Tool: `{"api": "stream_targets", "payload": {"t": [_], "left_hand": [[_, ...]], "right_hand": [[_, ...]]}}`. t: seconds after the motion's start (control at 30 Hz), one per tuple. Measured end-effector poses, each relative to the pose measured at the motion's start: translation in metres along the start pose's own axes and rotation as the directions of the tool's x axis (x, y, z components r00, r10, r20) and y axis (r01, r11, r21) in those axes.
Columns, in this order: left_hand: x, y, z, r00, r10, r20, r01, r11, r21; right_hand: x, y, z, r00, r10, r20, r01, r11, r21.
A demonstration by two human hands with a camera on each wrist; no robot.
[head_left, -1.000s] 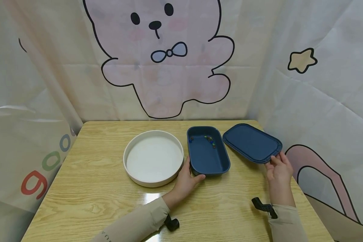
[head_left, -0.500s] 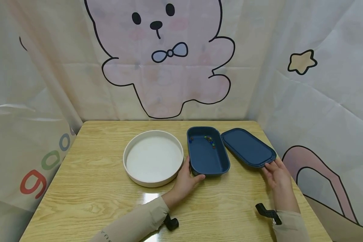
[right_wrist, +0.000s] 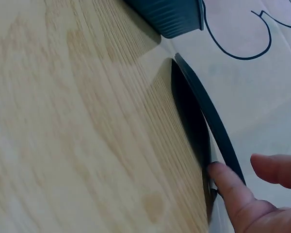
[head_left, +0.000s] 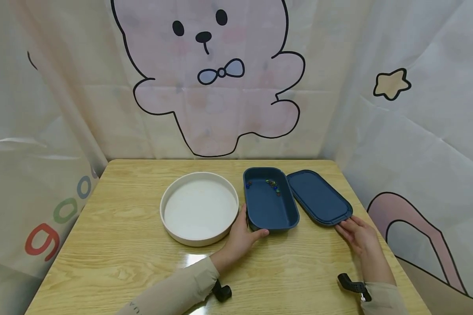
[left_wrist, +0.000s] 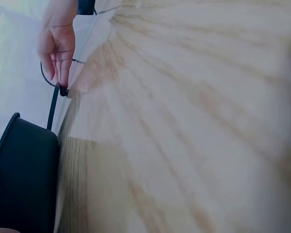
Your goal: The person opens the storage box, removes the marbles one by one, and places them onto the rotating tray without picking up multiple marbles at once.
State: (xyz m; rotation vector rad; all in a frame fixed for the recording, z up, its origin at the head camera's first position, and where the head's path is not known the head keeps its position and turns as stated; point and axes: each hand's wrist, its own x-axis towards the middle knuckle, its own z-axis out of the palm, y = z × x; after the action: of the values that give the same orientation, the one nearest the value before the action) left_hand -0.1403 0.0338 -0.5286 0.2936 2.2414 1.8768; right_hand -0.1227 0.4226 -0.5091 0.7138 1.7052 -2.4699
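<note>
My left hand (head_left: 238, 238) grips the near left corner of a dark blue rectangular food container (head_left: 269, 210), thumb on its near end, fingers along its left side. Several small coloured marbles (head_left: 273, 186) lie in its far part. To its right is the matching lid (head_left: 319, 197), close over the table and slightly tilted. My right hand (head_left: 360, 238) reaches under the lid's near edge. In the right wrist view, one finger (right_wrist: 233, 191) supports the lid from below, while another digit stands above it, apart from the lid.
A round white tray (head_left: 199, 210) with a low rim stands just left of the container and my left hand. The wooden table (head_left: 114, 245) ends at a cloth backdrop behind and at both sides.
My right hand has brought the lid lower, leftward and nearer, turning it so that it lies more in line with the container. The left hand and container have stayed in place.
</note>
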Motion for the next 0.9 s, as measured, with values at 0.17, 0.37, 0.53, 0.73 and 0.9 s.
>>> {"api": "stream_targets", "payload": {"t": [0.17, 0.37, 0.53, 0.73, 0.9], "left_hand": [[0.000, 0.000, -0.001, 1.000, 0.007, 0.000, -0.007, 1.000, 0.013], [-0.001, -0.003, 0.001, 1.000, 0.003, -0.014, -0.002, 0.999, 0.043], [-0.003, -0.003, 0.001, 1.000, -0.001, -0.024, 0.002, 0.999, 0.042], [-0.001, -0.003, 0.002, 1.000, 0.018, -0.016, -0.017, 0.999, 0.040], [-0.002, 0.003, 0.001, 0.999, 0.031, -0.024, -0.030, 0.998, 0.063]], "right_hand": [[-0.004, -0.001, -0.002, 1.000, 0.010, -0.001, -0.010, 0.997, -0.080], [-0.010, -0.005, -0.007, 1.000, 0.013, -0.001, -0.013, 0.981, -0.194], [-0.017, -0.008, -0.006, 1.000, 0.017, 0.013, -0.013, 0.962, -0.274], [-0.024, -0.017, -0.003, 0.998, -0.039, 0.041, 0.054, 0.854, -0.518], [-0.024, -0.025, 0.005, 0.987, -0.141, 0.073, 0.153, 0.712, -0.686]]}}
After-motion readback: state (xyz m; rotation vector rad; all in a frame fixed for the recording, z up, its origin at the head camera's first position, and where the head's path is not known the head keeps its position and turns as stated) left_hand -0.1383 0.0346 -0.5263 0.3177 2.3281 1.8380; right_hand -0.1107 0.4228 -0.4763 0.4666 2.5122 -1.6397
